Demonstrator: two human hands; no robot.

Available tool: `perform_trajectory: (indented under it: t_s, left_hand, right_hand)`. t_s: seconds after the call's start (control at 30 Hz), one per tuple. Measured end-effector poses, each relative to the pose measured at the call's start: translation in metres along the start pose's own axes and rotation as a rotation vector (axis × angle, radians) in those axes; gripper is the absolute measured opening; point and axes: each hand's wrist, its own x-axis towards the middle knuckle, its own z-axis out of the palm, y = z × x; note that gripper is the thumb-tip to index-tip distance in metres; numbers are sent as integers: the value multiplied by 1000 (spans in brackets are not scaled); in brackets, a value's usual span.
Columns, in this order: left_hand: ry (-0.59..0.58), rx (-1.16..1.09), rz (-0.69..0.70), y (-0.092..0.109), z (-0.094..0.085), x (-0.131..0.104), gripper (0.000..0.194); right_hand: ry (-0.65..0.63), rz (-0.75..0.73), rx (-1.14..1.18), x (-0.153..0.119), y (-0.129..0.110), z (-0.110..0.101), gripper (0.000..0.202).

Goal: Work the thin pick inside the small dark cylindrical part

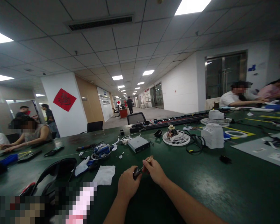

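Near the middle of the green table's front, my left hand [128, 183] is closed around the dark, rounded handle of what looks like a screwdriver [136, 173]. Its thin metal shaft points toward my right hand [156, 171]. The fingers of that hand are pinched on a small tan or brass-coloured piece [150, 159], whose kind I cannot make out. Shaft and piece lie close together; whether they touch is unclear. Just beyond both hands sits a silver box-shaped drive [139, 144] with a dark front.
A white cloth [105, 175] and black headphones [58, 169] lie left. Ahead right are a round white fan grille [176, 138] with an exposed motor, black cables [198, 144] and a white plastic housing [212, 137]. People sit at both sides of the table [177, 174].
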Motion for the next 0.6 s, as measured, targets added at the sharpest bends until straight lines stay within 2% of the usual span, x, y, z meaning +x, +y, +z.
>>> perform_trajectory:
  t_s: [0.6]
  left_hand:
    - [-11, 36, 13, -1, 1, 0, 29]
  right_hand:
    - [-9, 32, 7, 0, 1, -1, 50]
